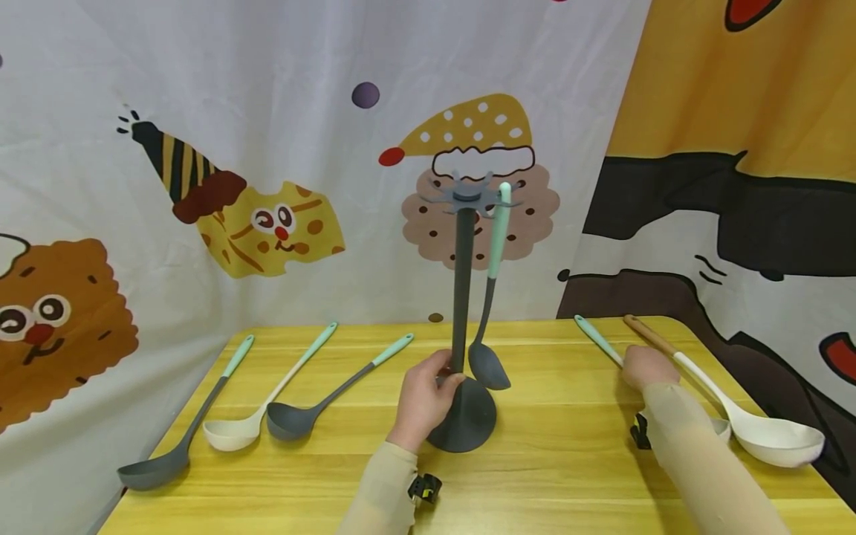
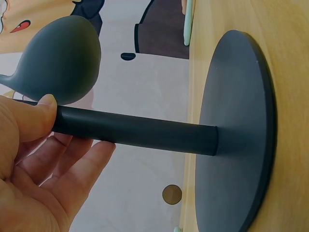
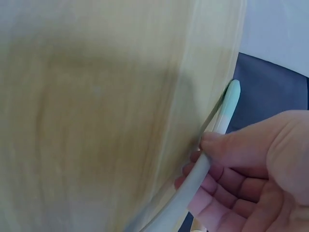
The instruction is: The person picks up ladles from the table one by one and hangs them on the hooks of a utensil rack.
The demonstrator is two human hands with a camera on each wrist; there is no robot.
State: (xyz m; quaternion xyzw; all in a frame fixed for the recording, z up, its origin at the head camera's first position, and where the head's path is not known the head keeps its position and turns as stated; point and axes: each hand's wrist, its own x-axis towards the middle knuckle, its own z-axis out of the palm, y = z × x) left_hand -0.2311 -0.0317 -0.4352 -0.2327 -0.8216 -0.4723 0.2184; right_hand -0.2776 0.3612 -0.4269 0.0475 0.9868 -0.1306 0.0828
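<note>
My left hand (image 1: 423, 401) grips the upright pole (image 2: 140, 130) of a dark grey utensil stand (image 1: 463, 290) with a round base and a ring of hooks on top. From one hook hangs a grey ladle (image 1: 490, 365) with a mint handle; its bowl is close to my left thumb. At the right of the table, my right hand (image 1: 650, 368) pinches the shaft of a cream ladle (image 3: 186, 186) with a mint handle end. In the head view that hand and sleeve cover much of this ladle. A white ladle (image 1: 776, 438) with a wooden handle lies just right of it.
Left of the stand lie a grey ladle (image 1: 290, 421), a cream ladle (image 1: 230, 433) and another grey ladle (image 1: 155, 470), all mint-handled. The wooden table (image 1: 548, 475) ends at a printed cloth (image 1: 294, 67) behind it.
</note>
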